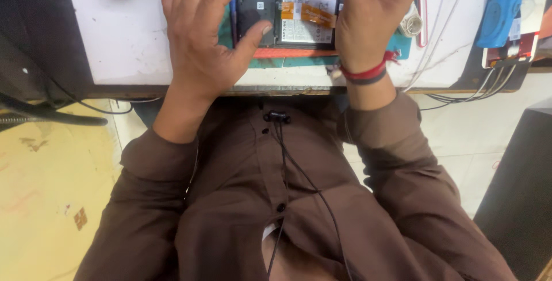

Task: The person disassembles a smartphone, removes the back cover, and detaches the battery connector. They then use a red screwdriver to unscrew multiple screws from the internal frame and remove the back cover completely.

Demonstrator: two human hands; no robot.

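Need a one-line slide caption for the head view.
Both hands, left hand and right hand, over an opened phone with its battery exposed, on a green mat at the white bench edge.

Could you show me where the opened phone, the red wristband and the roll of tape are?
opened phone (299,22), head view, on the pale battery inside.
red wristband (368,73), head view, on the band across the right wrist.
roll of tape (411,25), head view, on its white outer rim.

Opened phone (287,19) partly hidden behind both hands, left hand (204,39) fingertips and right hand (374,11) fingers cut off at far edge, blue item (503,5) far right cropped
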